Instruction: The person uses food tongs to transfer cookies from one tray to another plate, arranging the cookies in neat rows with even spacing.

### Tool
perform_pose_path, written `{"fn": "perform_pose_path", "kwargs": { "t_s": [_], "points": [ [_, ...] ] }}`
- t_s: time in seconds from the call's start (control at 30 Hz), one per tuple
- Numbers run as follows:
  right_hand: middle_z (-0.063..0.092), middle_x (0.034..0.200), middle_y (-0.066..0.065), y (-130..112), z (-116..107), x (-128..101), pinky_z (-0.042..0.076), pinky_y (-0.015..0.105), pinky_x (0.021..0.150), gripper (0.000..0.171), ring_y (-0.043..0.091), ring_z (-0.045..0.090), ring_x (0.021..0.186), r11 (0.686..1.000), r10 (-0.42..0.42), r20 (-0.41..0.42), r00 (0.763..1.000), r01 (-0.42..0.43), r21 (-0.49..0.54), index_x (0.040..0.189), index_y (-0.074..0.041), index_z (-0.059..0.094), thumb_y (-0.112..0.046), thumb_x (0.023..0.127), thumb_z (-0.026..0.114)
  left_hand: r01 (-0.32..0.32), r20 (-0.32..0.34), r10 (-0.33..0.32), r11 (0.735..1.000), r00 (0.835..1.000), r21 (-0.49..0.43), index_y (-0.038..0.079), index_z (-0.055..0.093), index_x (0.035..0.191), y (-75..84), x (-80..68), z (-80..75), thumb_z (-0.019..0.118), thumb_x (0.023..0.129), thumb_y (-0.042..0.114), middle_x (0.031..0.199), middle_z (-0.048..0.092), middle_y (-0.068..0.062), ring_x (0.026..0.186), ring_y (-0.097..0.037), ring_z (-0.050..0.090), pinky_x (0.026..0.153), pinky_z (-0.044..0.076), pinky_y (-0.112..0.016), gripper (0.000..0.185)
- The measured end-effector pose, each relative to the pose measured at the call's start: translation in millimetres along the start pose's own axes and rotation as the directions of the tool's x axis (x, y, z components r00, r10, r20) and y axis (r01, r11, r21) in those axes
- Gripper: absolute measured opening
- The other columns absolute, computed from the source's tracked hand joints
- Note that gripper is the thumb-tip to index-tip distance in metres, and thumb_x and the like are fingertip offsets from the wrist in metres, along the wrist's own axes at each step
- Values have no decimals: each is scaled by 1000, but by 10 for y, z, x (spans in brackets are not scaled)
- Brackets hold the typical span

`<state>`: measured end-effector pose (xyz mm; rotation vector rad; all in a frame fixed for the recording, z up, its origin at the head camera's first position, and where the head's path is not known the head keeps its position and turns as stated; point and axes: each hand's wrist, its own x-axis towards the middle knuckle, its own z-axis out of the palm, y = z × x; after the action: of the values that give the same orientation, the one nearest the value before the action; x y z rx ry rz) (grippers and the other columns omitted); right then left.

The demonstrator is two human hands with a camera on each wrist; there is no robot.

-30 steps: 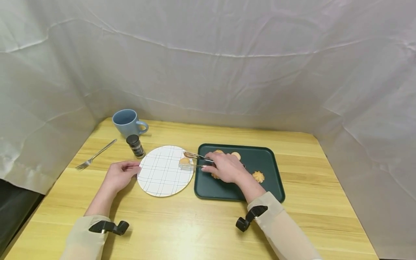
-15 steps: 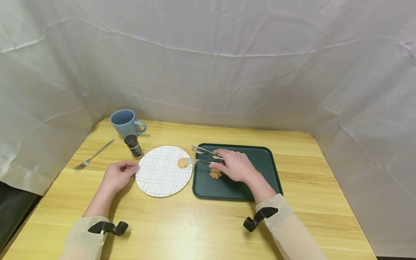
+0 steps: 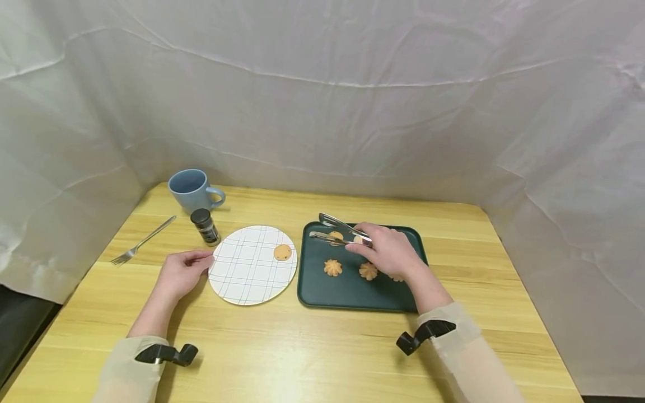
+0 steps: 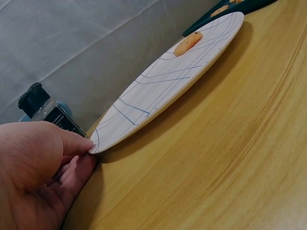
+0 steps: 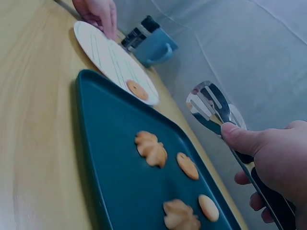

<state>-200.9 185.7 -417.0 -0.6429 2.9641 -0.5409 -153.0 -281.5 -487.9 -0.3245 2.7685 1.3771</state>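
the right hand [image 3: 390,253] curls its thumb and fingers round shiny metal serving tongs [image 3: 339,230], whose arms stand apart and empty above the far part of the dark green rectangular tray [image 3: 353,294], where several golden cookies [image 3: 333,267] lie. the left hand [image 3: 180,272] pinches the near-left rim of the round white plate with thin blue grid lines [image 3: 247,274], thumb on top. 1 flat round cookie [image 3: 283,252] sits on the plate's right part. beyond stand a small black-capped spice jar [image 3: 205,226], a blue ceramic mug [image 3: 191,190] and a steel fork [image 3: 143,242]
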Motion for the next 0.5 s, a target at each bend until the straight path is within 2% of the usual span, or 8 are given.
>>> {"fn": "perform_pose_path", "kwargs": {
  "t_s": [0.3,0.5],
  "points": [
    [72,124,10,272,-84,-109,52,58,90,67,33,69,106,1000,30,-42,999,-30,10,147,-14,61,-64,102,60,-15,-4,15,1000,1000,10,-2,73,129,12,-10,-7,67,106,29,119,75,-19,102,-22,67,78,50,-21,39],
    [70,130,13,402,-114,-175,50,60,97,68,37,67,115,999,50,-27,998,-49,7,147,-10,60,-61,103,60,-20,-5,20,1000,1000,14,-3,73,129,11,-10,-4,66,106,28,120,75,-19,102,-21,66,78,50,-20,39]
  ]
}}
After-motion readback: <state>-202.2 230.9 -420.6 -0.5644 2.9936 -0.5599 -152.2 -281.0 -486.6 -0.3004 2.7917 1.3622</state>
